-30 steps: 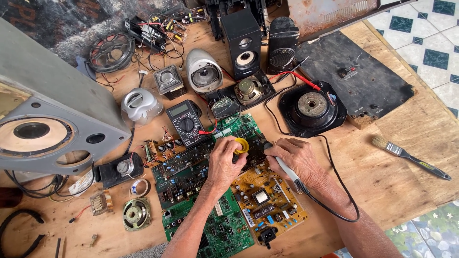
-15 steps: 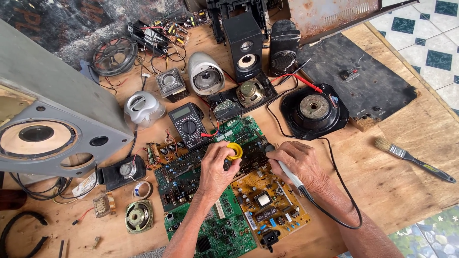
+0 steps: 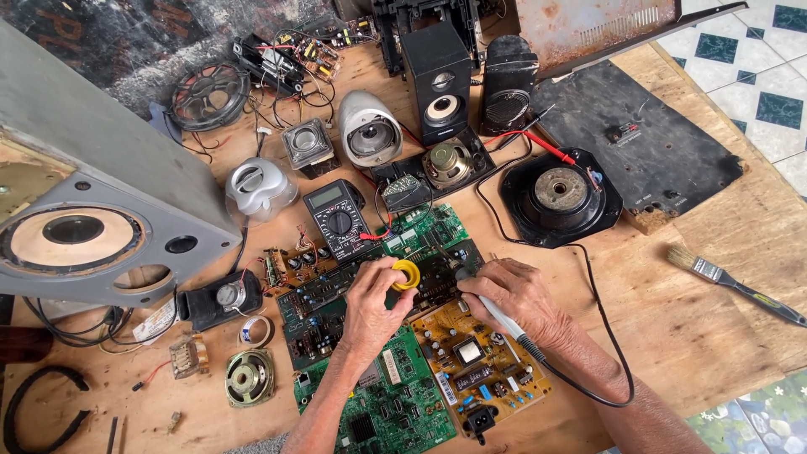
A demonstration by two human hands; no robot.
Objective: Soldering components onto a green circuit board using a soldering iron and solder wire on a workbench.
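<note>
My left hand (image 3: 370,304) pinches a small yellow spool (image 3: 405,274) over a dark circuit board (image 3: 437,282) in the middle of the wooden table. My right hand (image 3: 519,296) grips a pen-like soldering iron (image 3: 504,319), its tip near the spool on the same board; its black cord (image 3: 601,336) loops off to the right. Under my wrists lie a green circuit board (image 3: 395,412) and an orange-brown power board (image 3: 487,370). A dark multimeter (image 3: 336,220) with a red lead sits just behind the boards.
A large grey speaker cabinet (image 3: 92,219) fills the left. Small speakers (image 3: 437,76), a bare woofer (image 3: 561,192), a black panel (image 3: 647,143) and loose drivers (image 3: 249,377) crowd the back and left. A paintbrush (image 3: 731,282) lies at the right.
Both hands stay over the dark board; the view has shifted slightly. The yellow spool and the iron's tip remain close together with only small movement.
</note>
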